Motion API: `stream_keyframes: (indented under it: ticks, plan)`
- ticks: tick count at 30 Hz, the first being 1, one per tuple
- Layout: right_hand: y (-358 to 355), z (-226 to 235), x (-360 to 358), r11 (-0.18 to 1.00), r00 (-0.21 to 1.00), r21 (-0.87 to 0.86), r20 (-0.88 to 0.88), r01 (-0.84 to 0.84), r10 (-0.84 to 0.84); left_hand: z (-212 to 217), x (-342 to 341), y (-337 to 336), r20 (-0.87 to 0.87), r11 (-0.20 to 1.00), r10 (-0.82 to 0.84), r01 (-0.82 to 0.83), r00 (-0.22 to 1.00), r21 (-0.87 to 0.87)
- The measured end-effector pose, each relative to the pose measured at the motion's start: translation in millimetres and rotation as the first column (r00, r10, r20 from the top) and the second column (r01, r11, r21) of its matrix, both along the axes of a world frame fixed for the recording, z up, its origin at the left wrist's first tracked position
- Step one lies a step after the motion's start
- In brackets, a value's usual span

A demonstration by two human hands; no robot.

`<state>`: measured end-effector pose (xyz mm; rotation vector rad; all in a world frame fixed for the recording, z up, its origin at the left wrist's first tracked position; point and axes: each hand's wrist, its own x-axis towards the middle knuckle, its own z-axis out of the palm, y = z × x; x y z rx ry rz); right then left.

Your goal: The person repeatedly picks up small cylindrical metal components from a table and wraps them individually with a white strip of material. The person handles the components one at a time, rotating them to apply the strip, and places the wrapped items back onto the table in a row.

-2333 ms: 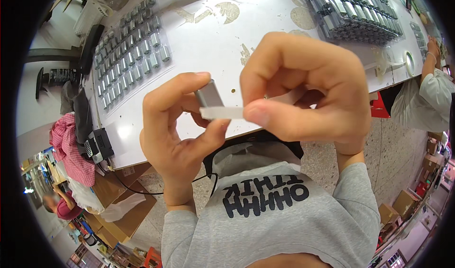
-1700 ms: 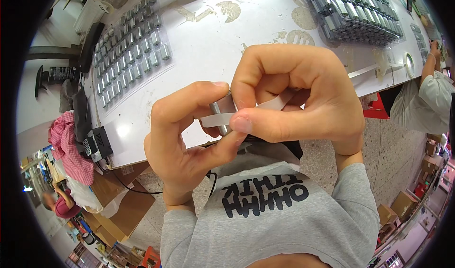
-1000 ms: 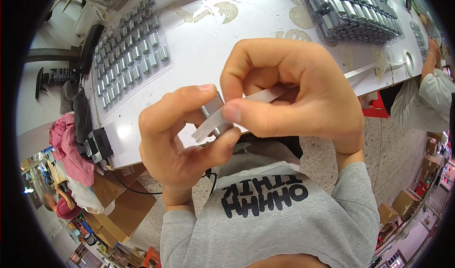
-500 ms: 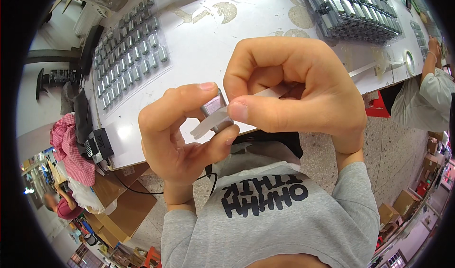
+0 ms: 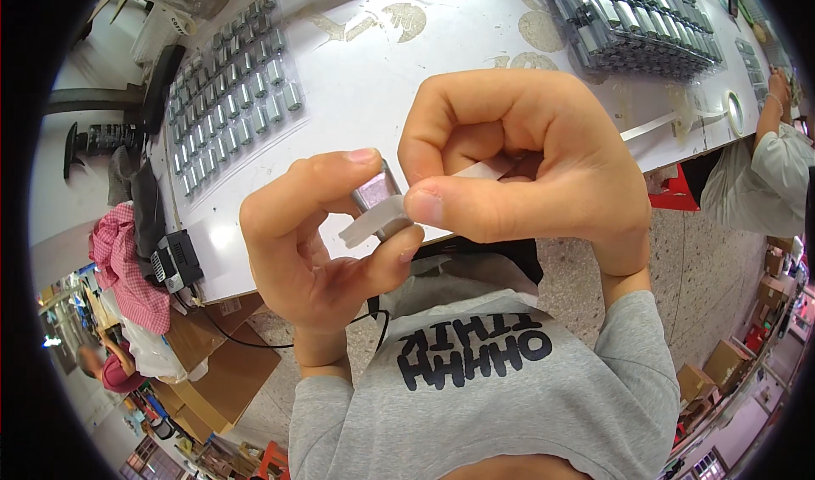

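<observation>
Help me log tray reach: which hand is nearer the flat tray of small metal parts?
Left. The left hand is just below the tray; the right hand is farther right.

We have 1 head-worn fisheye view, looking steeply down, very close to the raised hands; the white surface (image 5: pixel 407 98) curves beyond, with floor below.

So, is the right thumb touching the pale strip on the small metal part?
Touching. The head view shows the right thumb pressed onto the pale strip against the small metal part.
</observation>
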<state>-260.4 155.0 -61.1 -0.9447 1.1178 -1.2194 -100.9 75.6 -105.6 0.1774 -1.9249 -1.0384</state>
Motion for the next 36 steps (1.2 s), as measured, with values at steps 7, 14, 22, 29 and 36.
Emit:
stream_keyframes:
  ticks: [7,14,22,29,36]
  plan:
    - [-1,1,0,1.000,0.999,0.001,-0.035,-0.005,0.005,2,1,-2,0.018,0.999,-0.002,0.002,1.000,-0.032]
    - [-1,3,0,0.999,0.999,0.033,-0.036,-0.022,0.023,3,2,-1,0.028,1.000,-0.011,0.012,1.000,-0.023]
    - [-1,-4,0,1.000,0.996,0.001,-0.085,-0.009,0.009,3,0,1,0.033,0.999,0.013,-0.011,0.999,-0.042]
    - [-5,-15,5,0.995,0.964,-0.090,-0.259,0.043,-0.065,2,-9,6,0.115,0.993,0.064,-0.052,0.991,-0.107]
    - [-7,-23,8,0.980,0.886,-0.161,-0.430,0.115,-0.175,6,-14,6,0.170,0.989,0.095,-0.073,0.981,-0.130]
